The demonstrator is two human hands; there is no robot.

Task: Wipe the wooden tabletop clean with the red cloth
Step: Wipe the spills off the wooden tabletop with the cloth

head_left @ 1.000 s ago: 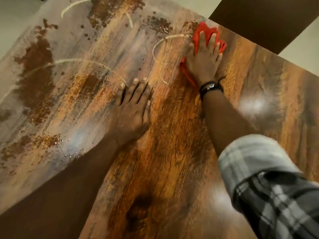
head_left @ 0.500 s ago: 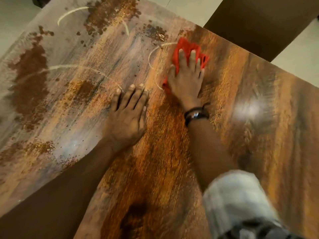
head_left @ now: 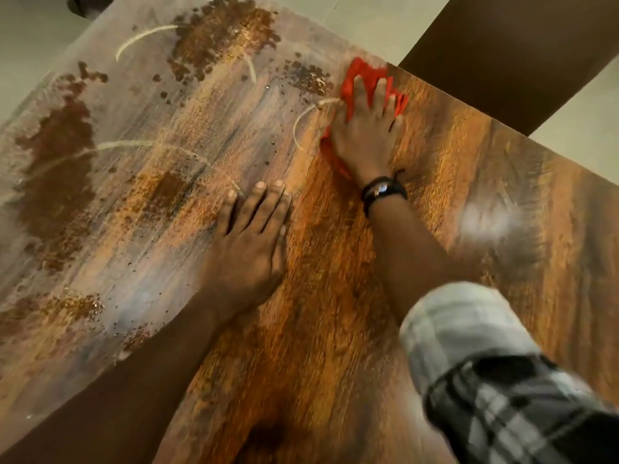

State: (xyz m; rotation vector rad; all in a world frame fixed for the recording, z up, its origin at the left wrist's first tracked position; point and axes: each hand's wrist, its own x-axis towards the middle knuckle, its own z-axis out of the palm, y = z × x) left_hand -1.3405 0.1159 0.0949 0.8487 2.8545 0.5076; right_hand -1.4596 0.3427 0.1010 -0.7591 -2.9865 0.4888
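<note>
The wooden tabletop fills the view. Its right part looks dark, glossy and orange-brown; its left part is dull grey with brown damp patches and pale curved streaks. My right hand presses flat on the red cloth near the table's far edge, fingers spread over it, and a black band circles the wrist. The cloth shows beyond the fingertips and beside the palm. My left hand lies flat on the wood near the middle, fingers together, holding nothing.
A dark brown panel stands beyond the far edge at upper right. Pale floor shows past the table's left and far edges. A bright light glare sits on the wood at right.
My right hand pulled the cloth back toward me and left, then pushed it out again to the far edge. My left hand stayed planted.
</note>
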